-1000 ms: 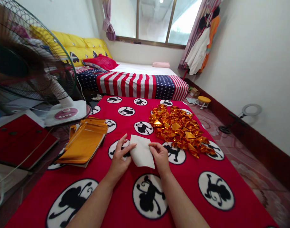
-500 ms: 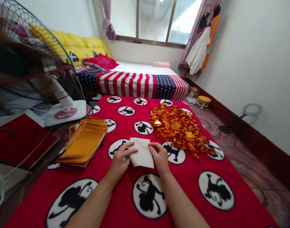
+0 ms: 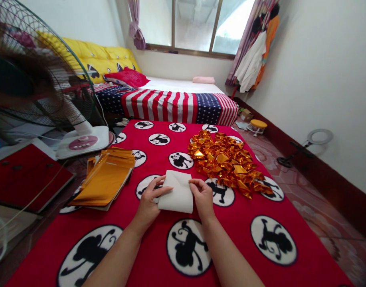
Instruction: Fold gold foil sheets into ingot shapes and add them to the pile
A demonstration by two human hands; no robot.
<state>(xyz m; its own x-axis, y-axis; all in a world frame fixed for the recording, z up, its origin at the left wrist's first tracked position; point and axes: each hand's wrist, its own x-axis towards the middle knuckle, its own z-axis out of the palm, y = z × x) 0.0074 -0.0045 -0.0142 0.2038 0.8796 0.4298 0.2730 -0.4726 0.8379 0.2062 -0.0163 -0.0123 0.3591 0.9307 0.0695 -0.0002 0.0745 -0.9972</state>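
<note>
Between my hands is a sheet of paper, its plain whitish side facing up and its near edge curved. My left hand grips the sheet's left side, with the index finger lying over the top. At the right edge, my right hand pinches the paper between thumb and fingers. A stack of gold foil paper lies to the left of my hands. To the right sits a heap of folded gold foil pieces.
The red cloth under my hands has monkey prints. A running fan stands at the left beside a red box-like panel. Beyond are a bed, a yellow stool and a ring light by the wall.
The paper looks wider and flatter between my hands, its left near corner now further left. My left hand has shifted slightly left; the right hand has barely moved.
</note>
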